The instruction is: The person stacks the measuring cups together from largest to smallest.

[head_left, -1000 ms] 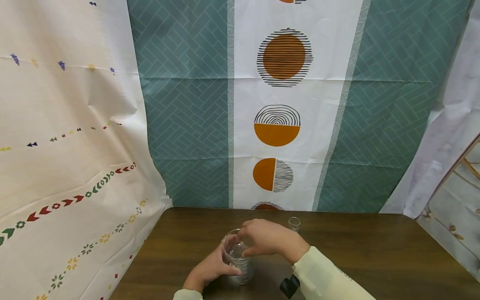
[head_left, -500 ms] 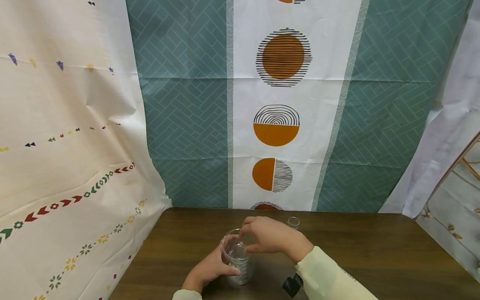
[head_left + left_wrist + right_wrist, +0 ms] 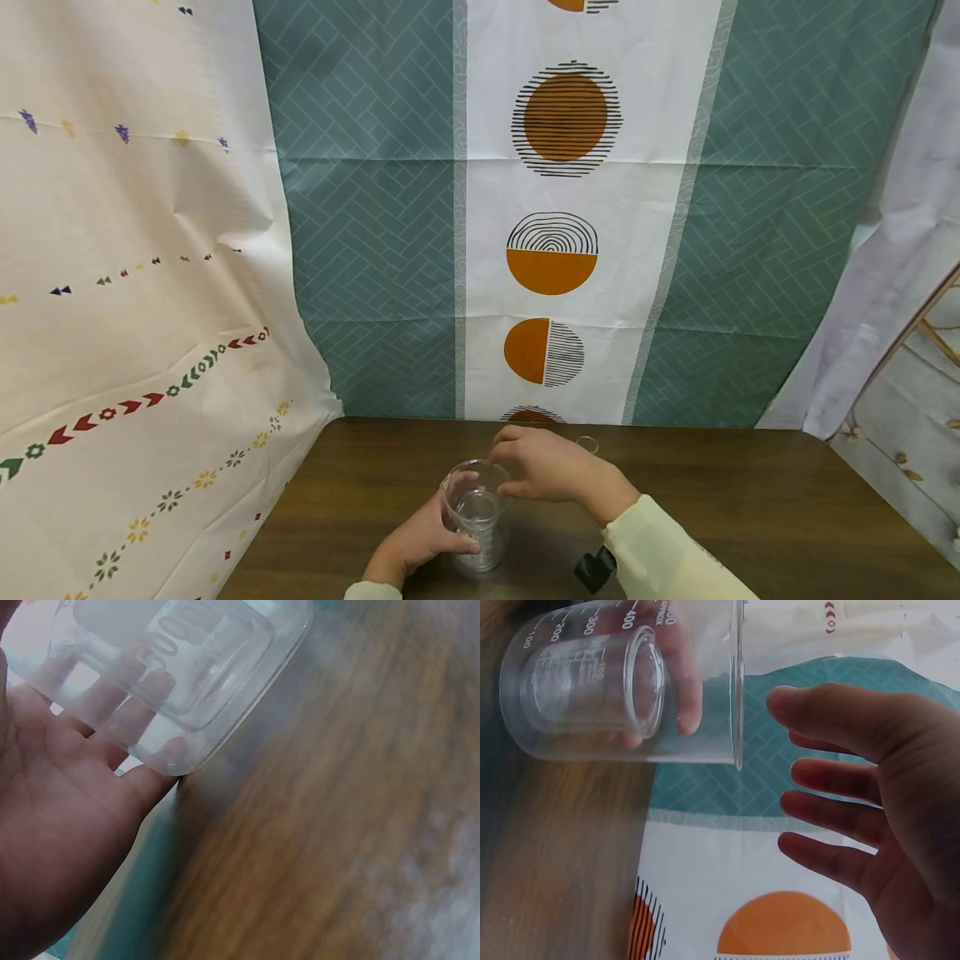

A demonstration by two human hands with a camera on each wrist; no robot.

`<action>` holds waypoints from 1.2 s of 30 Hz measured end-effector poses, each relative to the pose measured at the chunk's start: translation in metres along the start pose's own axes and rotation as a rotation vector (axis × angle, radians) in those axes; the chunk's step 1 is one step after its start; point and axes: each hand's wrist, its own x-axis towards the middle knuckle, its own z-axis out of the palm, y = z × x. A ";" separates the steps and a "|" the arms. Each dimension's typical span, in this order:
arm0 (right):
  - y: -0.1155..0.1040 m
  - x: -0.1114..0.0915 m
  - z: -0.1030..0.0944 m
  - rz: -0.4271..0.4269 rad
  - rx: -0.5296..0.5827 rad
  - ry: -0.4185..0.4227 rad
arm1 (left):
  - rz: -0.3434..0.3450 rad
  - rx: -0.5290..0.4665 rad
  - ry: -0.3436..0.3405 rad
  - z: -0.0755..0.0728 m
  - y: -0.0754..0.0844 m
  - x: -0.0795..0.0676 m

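Observation:
A large clear glass beaker (image 3: 499,542) stands upright on the table, with a smaller glass beaker (image 3: 592,682) upright inside it. My left hand (image 3: 427,533) grips the large beaker from the left, thumb on the near side and fingers round the back. In the left wrist view the beaker's wall (image 3: 202,667) bears large raised figures against the left fingers. Just right of the rim and a little above it is my right hand (image 3: 558,467), its fingers parted and relaxed with nothing held. The right wrist view shows a gap between its fingertips (image 3: 799,802) and the rim.
Behind the right hand a small glass vessel's rim (image 3: 588,444) shows; its lower part is hidden. The dark wooden table (image 3: 720,500) ends at a hanging patterned cloth (image 3: 375,250). A black device (image 3: 596,570) is on the right wrist.
My right hand has drawn back to the right, away from the mouth of the large beaker, its fingers loosening. The left hand and both beakers have stayed in place.

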 end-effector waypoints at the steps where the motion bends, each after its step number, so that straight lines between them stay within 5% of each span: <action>1: 0.001 0.000 0.000 0.000 -0.001 0.007 | -0.001 0.004 0.003 0.000 0.000 0.000; 36: 0.026 -0.016 0.001 0.113 0.022 0.062 | -0.030 0.003 0.014 0.001 0.000 0.000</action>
